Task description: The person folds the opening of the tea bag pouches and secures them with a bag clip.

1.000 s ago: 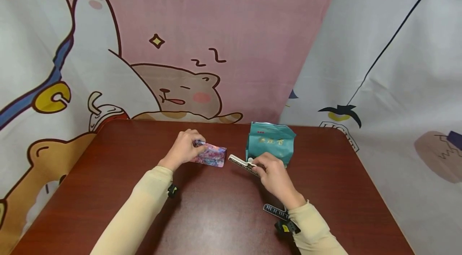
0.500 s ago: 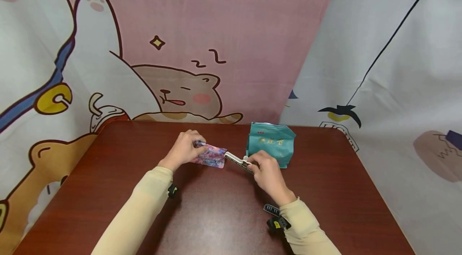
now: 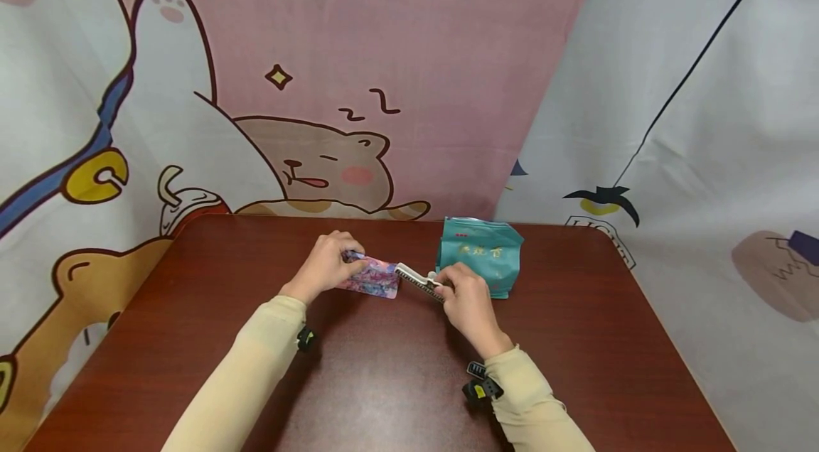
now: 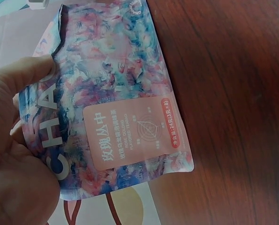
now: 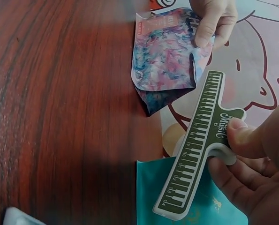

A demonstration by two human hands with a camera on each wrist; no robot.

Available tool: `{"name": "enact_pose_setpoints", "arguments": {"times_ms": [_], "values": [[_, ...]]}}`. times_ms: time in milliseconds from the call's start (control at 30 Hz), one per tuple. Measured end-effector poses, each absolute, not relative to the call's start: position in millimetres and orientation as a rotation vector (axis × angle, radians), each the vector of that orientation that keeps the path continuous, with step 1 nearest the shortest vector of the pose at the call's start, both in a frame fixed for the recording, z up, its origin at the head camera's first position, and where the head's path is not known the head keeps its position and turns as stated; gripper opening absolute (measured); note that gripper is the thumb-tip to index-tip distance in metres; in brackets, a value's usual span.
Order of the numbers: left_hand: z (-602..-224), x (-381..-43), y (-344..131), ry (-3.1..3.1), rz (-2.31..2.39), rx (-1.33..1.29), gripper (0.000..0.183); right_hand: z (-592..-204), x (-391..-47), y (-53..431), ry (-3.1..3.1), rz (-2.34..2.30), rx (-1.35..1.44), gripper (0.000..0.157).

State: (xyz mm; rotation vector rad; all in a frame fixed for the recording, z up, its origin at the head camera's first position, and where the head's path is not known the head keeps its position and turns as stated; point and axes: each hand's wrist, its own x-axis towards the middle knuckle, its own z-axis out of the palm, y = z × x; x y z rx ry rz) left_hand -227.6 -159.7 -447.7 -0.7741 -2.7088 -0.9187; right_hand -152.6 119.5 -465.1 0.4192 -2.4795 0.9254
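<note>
Closer to the patterned pouch [image 3: 379,277] than a second ago, the piano-print clip [image 3: 412,277] has come leftward with your right hand [image 3: 468,303]; your left hand [image 3: 325,264] has stayed put. Your pouch sits toward the far edge of the tabletop [image 3: 384,381], just left of that edge's middle. Its long axis runs roughly along that edge, the right end dipping slightly toward you. Your left hand pinches its left end, thumb on the near face. Directly right of the pouch, the clip slants, its leading end at the pouch's far right corner; the right wrist view shows a small gap, though contact is hard to judge. Your right hand pinches the clip's handle between thumb and fingers; you cannot tell whether the clip's jaws are parted. So the left hand is nearer, and the clip would approach from the right, at an angle. Behind your right hand, a green bag [image 3: 480,249] stands near the far edge. A second clip [image 3: 476,369] lies partly hidden by your right wrist.
</note>
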Motion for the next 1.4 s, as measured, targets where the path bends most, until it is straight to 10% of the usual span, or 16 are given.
{"name": "enact_pose_setpoints", "arguments": {"times_ms": [1400], "values": [[-449, -232, -161, -2.665, -0.952, -0.795, 0.014, -472, -174, 98, -2.385, 0.971, 0.377, 0.022]]}}
